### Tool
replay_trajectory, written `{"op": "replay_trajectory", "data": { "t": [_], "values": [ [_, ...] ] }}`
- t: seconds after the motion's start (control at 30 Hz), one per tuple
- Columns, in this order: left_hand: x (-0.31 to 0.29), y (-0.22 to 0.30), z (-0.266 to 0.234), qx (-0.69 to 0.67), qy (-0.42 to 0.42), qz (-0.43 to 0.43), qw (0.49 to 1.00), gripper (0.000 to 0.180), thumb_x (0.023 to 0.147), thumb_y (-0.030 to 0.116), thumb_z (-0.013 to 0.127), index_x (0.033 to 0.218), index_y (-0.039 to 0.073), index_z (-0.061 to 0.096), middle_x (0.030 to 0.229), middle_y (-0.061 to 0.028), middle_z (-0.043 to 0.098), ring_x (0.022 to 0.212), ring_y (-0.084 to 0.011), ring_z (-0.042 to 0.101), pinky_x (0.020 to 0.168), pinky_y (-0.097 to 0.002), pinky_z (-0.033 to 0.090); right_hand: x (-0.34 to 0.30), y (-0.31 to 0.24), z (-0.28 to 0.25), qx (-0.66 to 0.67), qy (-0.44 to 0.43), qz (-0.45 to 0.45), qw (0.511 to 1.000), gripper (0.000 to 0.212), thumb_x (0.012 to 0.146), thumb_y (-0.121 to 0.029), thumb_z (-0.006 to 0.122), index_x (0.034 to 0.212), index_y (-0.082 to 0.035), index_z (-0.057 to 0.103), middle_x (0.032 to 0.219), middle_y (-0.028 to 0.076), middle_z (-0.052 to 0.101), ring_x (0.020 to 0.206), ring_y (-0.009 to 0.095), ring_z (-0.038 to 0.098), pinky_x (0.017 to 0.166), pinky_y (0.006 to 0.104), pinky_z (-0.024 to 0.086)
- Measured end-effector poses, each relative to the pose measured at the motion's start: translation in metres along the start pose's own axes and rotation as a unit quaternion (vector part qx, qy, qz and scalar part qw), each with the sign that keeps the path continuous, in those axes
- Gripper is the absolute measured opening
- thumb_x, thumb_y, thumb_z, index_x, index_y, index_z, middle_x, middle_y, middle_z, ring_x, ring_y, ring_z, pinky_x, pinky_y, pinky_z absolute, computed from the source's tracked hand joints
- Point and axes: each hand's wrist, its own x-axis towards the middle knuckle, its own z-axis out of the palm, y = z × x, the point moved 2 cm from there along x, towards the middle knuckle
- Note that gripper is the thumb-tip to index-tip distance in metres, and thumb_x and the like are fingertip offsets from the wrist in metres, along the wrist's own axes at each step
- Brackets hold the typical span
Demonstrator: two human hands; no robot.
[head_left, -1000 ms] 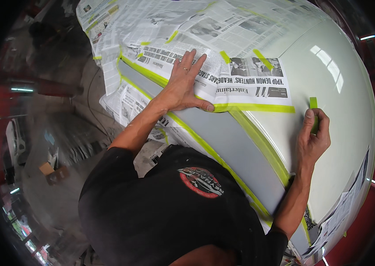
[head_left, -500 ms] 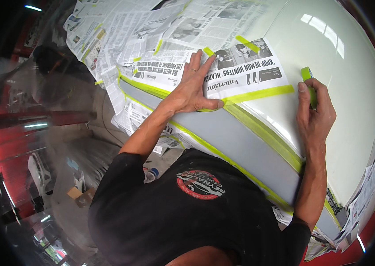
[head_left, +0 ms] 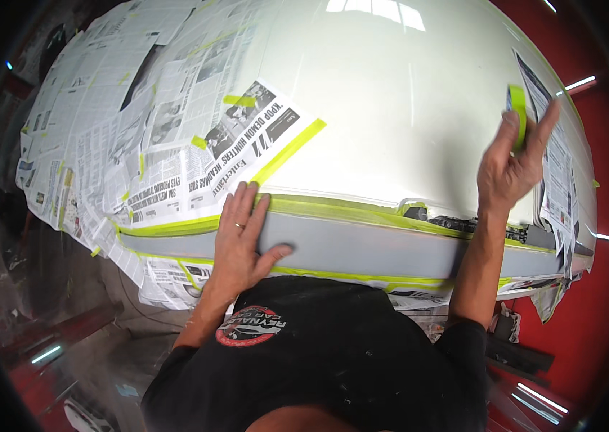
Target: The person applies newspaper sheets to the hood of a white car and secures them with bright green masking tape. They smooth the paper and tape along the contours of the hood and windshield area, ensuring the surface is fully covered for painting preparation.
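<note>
Green tape piece point(head_left: 517, 115) pinched in the raised right hand point(head_left: 509, 169); left hand point(head_left: 241, 241) lies flat, fingers spread, on the grey panel point(head_left: 362, 248).

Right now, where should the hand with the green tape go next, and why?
Probably down onto the white panel. The right hand holds a short strip of green tape raised off the surface, while the left hand presses flat by the taped newspaper. The paper's right edge looks only partly taped.

Right hand point(head_left: 509, 165) blurs, tape point(head_left: 518, 124) half hidden behind its fingers. Left hand point(head_left: 241, 241) covers the newspaper's point(head_left: 175, 173) lower edge. Dark shirt point(head_left: 333, 360) hides the panel's point(head_left: 362, 248) underside.
</note>
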Motion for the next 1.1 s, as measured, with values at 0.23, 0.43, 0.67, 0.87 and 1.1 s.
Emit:
{"op": "replay_trajectory", "data": {
  "t": [0.23,0.43,0.67,0.87,1.1],
  "values": [
    [-0.012,0.013,0.010,0.099,0.060,0.050,0.992,0.067,0.083,0.040,0.072,0.134,-0.001,0.056,0.143,-0.0218,0.050,0.134,-0.0434,0.047,0.112,-0.0579,0.033,-0.114,0.092,-0.162,-0.356,-0.118,0.056,0.925,0.038,0.093,0.001,0.058,0.129,-0.011,0.065,0.096,0.017,0.059,0.082,0.033,0.060,0.073,0.0402,0.050],
    [-0.020,0.013,0.012,0.069,0.076,0.057,0.993,0.062,0.082,0.036,0.074,0.132,0.003,0.058,0.142,-0.0203,0.052,0.133,-0.0381,0.048,0.112,-0.0550,0.034,-0.133,0.087,-0.194,-0.340,-0.078,0.088,0.933,0.030,0.097,-0.002,0.054,0.124,-0.006,0.067,0.093,0.016,0.059,0.080,0.032,0.059,0.070,0.0403,0.050],
    [-0.015,0.025,0.015,0.102,0.124,0.048,0.986,0.051,0.084,0.024,0.071,0.129,0.002,0.061,0.135,-0.0216,0.057,0.131,-0.0402,0.050,0.112,-0.0515,0.035,-0.133,0.087,-0.187,-0.200,0.010,0.122,0.972,0.036,0.089,0.006,0.055,0.122,-0.005,0.067,0.079,0.014,0.056,0.072,0.032,0.056,0.067,0.0408,0.046],
    [-0.004,0.042,0.045,0.180,0.129,0.012,0.975,0.047,0.094,0.027,0.062,0.134,0.002,0.057,0.139,-0.0206,0.054,0.136,-0.0379,0.044,0.116,-0.0494,0.028,-0.137,0.100,-0.177,-0.162,0.025,0.100,0.982,0.031,0.084,0.002,0.064,0.113,-0.006,0.071,0.073,0.010,0.053,0.063,0.030,0.053,0.059,0.0394,0.042],
    [0.031,0.183,0.127,0.182,0.152,0.030,0.971,0.047,0.095,0.033,0.060,0.133,0.004,0.058,0.137,-0.0188,0.057,0.134,-0.0358,0.047,0.116,-0.0499,0.029,-0.132,0.097,-0.203,-0.096,-0.020,0.049,0.994,0.024,0.082,-0.004,0.069,0.105,-0.004,0.072,0.076,0.009,0.055,0.064,0.026,0.053,0.060,0.0371,0.042]
  ]
}}
